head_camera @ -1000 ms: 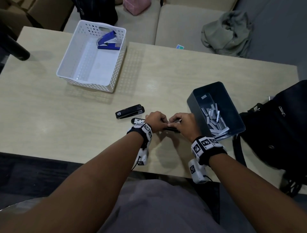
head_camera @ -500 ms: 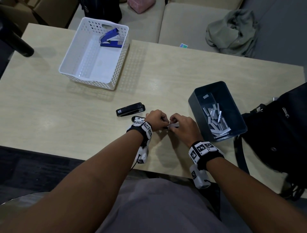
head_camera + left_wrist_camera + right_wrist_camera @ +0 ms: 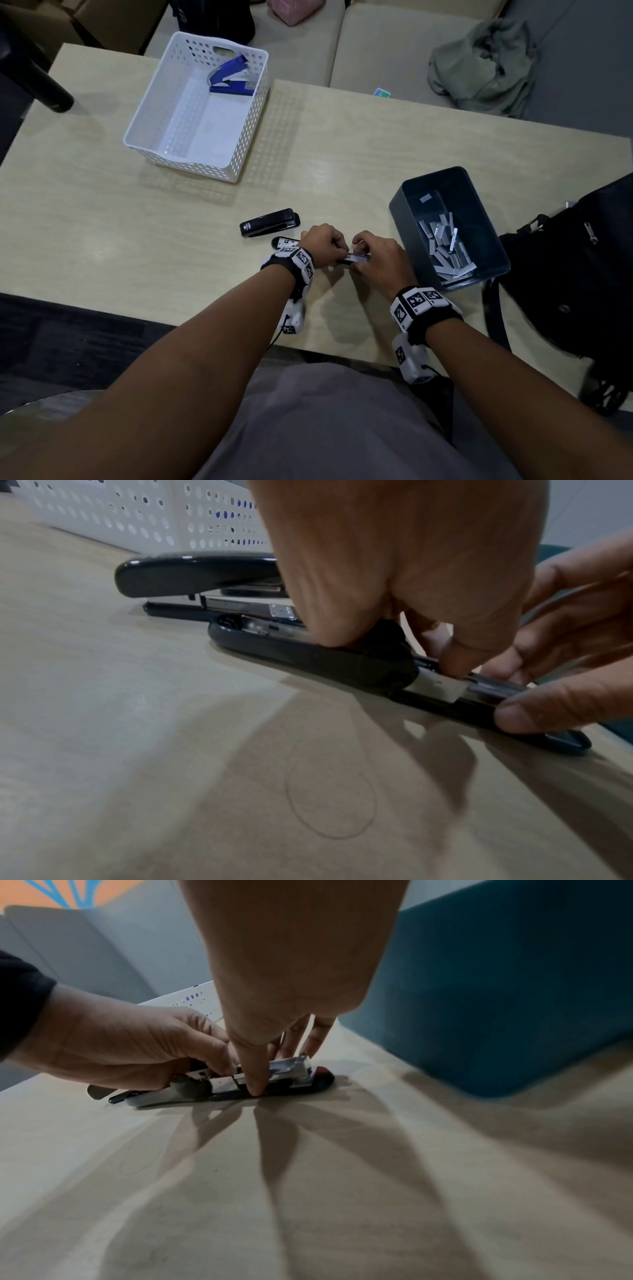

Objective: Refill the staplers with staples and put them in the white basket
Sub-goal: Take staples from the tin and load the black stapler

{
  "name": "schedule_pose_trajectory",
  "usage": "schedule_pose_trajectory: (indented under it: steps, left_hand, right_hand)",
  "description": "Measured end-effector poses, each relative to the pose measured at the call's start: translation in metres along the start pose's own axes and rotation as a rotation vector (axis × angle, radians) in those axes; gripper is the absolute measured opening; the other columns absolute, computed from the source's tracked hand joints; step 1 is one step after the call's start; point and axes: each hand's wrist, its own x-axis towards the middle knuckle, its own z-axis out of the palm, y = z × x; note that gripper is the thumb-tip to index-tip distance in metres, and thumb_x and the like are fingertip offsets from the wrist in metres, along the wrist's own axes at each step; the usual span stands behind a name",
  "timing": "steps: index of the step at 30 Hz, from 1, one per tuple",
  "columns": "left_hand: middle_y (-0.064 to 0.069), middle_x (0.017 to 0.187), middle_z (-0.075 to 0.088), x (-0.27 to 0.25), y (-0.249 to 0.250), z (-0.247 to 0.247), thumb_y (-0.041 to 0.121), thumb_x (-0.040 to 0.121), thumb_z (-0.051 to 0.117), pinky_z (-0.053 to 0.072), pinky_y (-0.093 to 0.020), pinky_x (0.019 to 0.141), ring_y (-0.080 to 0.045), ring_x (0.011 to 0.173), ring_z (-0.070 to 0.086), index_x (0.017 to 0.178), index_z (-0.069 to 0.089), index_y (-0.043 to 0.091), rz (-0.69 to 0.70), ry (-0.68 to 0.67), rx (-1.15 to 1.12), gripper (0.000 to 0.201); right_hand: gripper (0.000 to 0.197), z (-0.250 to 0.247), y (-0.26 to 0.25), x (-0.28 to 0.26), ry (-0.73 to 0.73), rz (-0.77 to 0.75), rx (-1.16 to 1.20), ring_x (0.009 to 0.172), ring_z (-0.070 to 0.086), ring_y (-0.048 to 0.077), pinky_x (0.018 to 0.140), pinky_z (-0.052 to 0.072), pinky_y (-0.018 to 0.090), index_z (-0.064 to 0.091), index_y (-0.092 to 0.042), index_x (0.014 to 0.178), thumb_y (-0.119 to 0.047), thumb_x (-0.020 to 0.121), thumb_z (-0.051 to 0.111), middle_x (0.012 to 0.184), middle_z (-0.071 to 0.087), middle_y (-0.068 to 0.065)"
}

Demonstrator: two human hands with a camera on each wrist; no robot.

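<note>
Two staplers were left on the table [image 3: 102,212] when I looked: a closed black stapler [image 3: 270,222] lying near the middle, and just beside it, toward the near edge, the opened stapler [image 3: 342,660] I was loading. A third, the blue stapler [image 3: 230,78], already lay in the far right corner of the white basket [image 3: 161,92], which stood toward the table's far left corner.

My left hand [image 3: 320,245] had its fingers curled down on the opened stapler, pinching at the hinge and the rear of the metal channel. My right hand [image 3: 378,260] gripped the same stapler further forward, thumb against the near side of the base and fingers over the far side of the channel. The wrist views showed the lid folded back flat on the table and a pale metal piece sitting in the channel between my hands; I could not tell whether it was a staple strip or the pusher.

I judged the step to be seating staples in this second stapler. Next would come pressing the strip fully down into the channel, swinging the lid shut, and carrying the stapler across to the basket. Spare staples [image 3: 448,250] lay in the dark bin [image 3: 407,205] near the table's right edge.
</note>
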Motion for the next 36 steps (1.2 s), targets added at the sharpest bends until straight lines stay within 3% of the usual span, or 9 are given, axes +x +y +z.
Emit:
schedule_pose_trajectory:
  steps: [3,8,12,16,18,21,23,30,36]
  left_hand:
    - [0.001,0.085,0.073,0.000,0.000,0.000,0.020,0.073,0.067,0.042,-0.036,0.085,-0.014,0.077,0.057,0.081,0.076,0.021,-0.004,-0.002,-0.001,0.013]
    - [0.003,0.086,0.073,0.001,-0.001,0.000,0.021,0.073,0.068,0.041,-0.035,0.084,-0.013,0.078,0.057,0.081,0.076,0.021,-0.003,-0.009,0.007,0.012]
    - [0.005,0.079,0.069,0.002,-0.001,0.000,0.023,0.072,0.070,0.042,-0.033,0.082,-0.013,0.077,0.058,0.080,0.076,0.022,-0.012,-0.011,0.015,0.010]
    - [0.007,0.078,0.065,0.001,0.000,-0.004,0.026,0.073,0.073,0.045,-0.032,0.083,-0.015,0.081,0.061,0.081,0.075,0.022,0.015,-0.049,0.038,0.010]
    - [0.002,0.085,0.065,-0.002,-0.001,-0.013,0.028,0.071,0.077,0.047,-0.028,0.077,-0.020,0.086,0.065,0.089,0.074,0.022,0.060,-0.133,0.055,0.018]
    - [-0.007,0.102,0.060,-0.010,-0.013,-0.027,0.027,0.067,0.082,0.048,-0.033,0.079,-0.024,0.095,0.057,0.109,0.065,0.018,0.207,-0.191,0.359,0.046]
    - [-0.009,0.108,0.059,-0.017,-0.022,-0.034,0.029,0.071,0.078,0.049,-0.041,0.083,-0.028,0.100,0.056,0.115,0.057,0.016,0.257,-0.178,0.537,0.050]
    - [-0.008,0.107,0.066,-0.031,-0.025,-0.062,0.038,0.074,0.073,0.050,-0.036,0.079,-0.029,0.098,0.061,0.112,0.060,0.016,0.274,-0.125,0.613,0.046]
    - [-0.010,0.102,0.061,-0.031,0.005,-0.080,0.026,0.076,0.071,0.045,-0.033,0.065,-0.030,0.086,0.061,0.095,0.067,0.010,0.297,-0.041,0.595,0.026]
  right_hand:
    - [0.037,-0.002,0.008,-0.002,-0.027,-0.010,0.008,0.081,0.067,0.018,0.069,0.056,0.035,0.063,-0.025,0.099,-0.013,0.067,0.078,0.089,0.072,-0.006]
    - [0.028,-0.011,0.024,-0.006,-0.031,0.013,0.019,0.082,0.065,0.019,0.075,0.053,0.028,0.072,-0.011,0.094,-0.008,0.068,0.082,0.091,0.072,0.005]
    - [0.028,-0.009,0.026,-0.001,-0.032,0.073,0.019,0.080,0.067,0.016,0.072,0.049,0.021,0.074,-0.012,0.093,-0.009,0.067,0.083,0.090,0.075,0.005]
    - [0.026,-0.005,0.025,-0.002,-0.021,0.086,0.001,0.082,0.067,0.020,0.071,0.054,0.027,0.073,-0.013,0.091,-0.009,0.067,0.080,0.087,0.075,0.004]
    - [0.024,-0.007,0.025,-0.003,-0.033,0.074,-0.021,0.084,0.067,0.021,0.073,0.055,0.031,0.072,-0.014,0.091,-0.009,0.069,0.079,0.089,0.074,0.003]
    - [0.024,-0.015,0.028,0.000,-0.064,0.043,-0.083,0.087,0.067,0.021,0.077,0.054,0.030,0.071,-0.011,0.094,-0.008,0.072,0.080,0.093,0.074,0.005]
    - [0.027,-0.021,0.029,0.002,-0.088,0.048,-0.089,0.087,0.066,0.020,0.079,0.053,0.029,0.071,-0.010,0.098,-0.007,0.073,0.081,0.095,0.073,0.005]
    - [0.031,-0.024,0.011,0.012,-0.140,-0.002,-0.100,0.085,0.064,0.019,0.077,0.055,0.035,0.068,-0.018,0.098,-0.008,0.071,0.078,0.093,0.070,0.000]
    - [0.033,-0.020,-0.008,0.023,-0.167,-0.027,-0.073,0.080,0.063,0.015,0.074,0.058,0.036,0.066,-0.023,0.102,-0.009,0.073,0.077,0.091,0.068,-0.005]
